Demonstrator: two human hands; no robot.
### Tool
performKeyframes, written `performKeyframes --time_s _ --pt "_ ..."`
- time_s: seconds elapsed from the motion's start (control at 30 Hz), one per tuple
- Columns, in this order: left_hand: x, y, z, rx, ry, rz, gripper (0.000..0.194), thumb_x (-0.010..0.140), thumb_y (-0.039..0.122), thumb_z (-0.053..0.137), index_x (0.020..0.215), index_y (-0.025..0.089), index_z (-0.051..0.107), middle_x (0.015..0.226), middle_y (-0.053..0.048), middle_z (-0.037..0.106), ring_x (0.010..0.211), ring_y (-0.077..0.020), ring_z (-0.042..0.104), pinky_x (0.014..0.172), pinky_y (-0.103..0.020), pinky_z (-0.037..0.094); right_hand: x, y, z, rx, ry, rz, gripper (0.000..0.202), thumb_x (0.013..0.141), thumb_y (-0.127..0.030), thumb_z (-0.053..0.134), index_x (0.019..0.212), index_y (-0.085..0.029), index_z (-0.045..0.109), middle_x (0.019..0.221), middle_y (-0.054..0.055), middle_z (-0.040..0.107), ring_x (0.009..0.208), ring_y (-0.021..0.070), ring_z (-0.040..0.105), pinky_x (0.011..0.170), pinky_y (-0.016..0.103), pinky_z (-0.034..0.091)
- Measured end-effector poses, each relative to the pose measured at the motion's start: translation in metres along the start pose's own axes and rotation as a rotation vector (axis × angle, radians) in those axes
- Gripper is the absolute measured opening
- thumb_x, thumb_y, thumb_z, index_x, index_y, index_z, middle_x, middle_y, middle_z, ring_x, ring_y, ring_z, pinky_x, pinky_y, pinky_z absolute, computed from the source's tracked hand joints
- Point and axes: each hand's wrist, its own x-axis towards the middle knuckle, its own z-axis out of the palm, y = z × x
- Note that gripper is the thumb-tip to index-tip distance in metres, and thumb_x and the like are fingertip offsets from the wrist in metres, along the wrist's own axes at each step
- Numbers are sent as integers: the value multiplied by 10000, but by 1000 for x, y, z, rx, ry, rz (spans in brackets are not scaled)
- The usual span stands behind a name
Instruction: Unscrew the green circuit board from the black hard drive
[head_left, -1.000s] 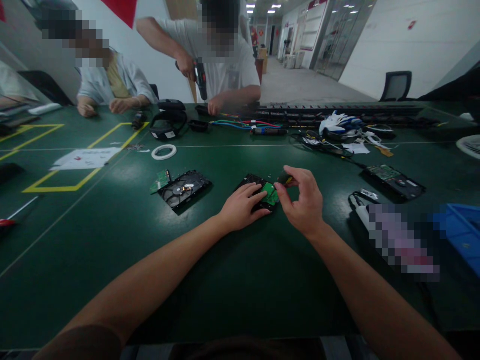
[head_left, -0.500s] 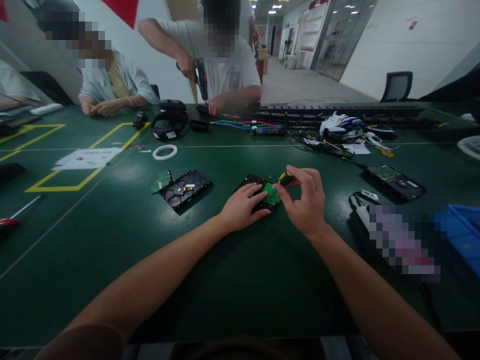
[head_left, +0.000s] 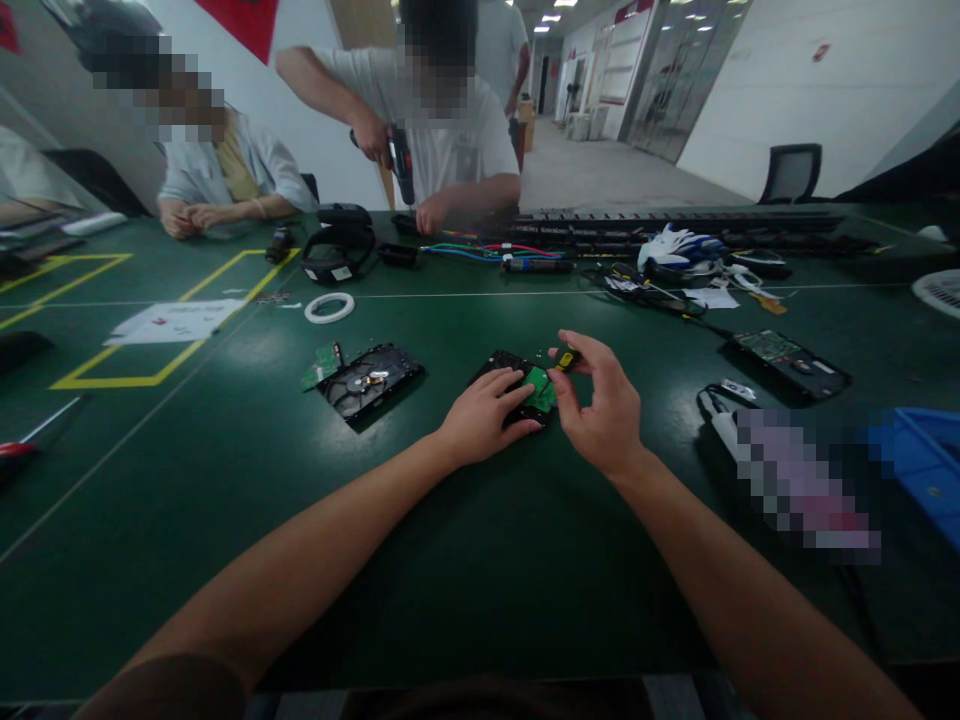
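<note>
A hard drive with a green circuit board on its upper side lies on the table in front of me. My left hand rests on it, fingers spread over the drive and the board, thumb by its near edge. Above the board's right part, my right hand grips a small black-and-yellow screwdriver by the handle. The screwdriver's tip is too small to make out. To the left lies an opened hard drive with a loose green board at its corner.
Another hard drive and a blue bin are on the right. A white tape roll, papers and a red-handled screwdriver lie leftward. Gloves and cables are farther back. Across the table, a person holds a power drill.
My right hand has shifted slightly left, and the screwdriver handle has turned between its fingers and stands more upright. My left hand and the drive have stayed in place.
</note>
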Motion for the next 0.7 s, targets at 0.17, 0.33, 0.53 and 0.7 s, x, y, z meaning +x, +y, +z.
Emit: performKeyframes --time_s 0.17,0.33,0.53,0.7 --pt "0 0 -1 9 2 0 614 994 600 621 1438 176 614 1510 -165 566 1433 -354 508 1208 -547 429 0 -1 0 -11 -12 0 600 1001 -149 562 1553 -332 415 1404 96 630 1088 250 712 937 479 632" --pt "1 -1 1 -4 -1 9 618 991 590 633 1458 186 600 1525 -162 554 1447 -350 493 1210 -547 429 2 -2 -2 -84 42 -11 548 966 -204 671 1471 -324 496 1206 80 638 996 240 679 838 448 630" --pt "0 -1 1 -8 7 15 613 997 583 629 1472 198 581 1537 -161 543 1459 -346 486 1205 -559 433 5 -4 -5 -115 88 1 491 950 -271 725 1404 -323 543 1115 60 627 941 222 650 797 413 604" --pt "0 -1 1 -5 -1 -2 607 986 593 641 1457 213 593 1527 -155 552 1449 -354 496 1191 -576 446 4 -1 -4 -130 102 7 461 963 -256 705 1397 -321 560 1143 62 662 984 230 676 851 422 611"
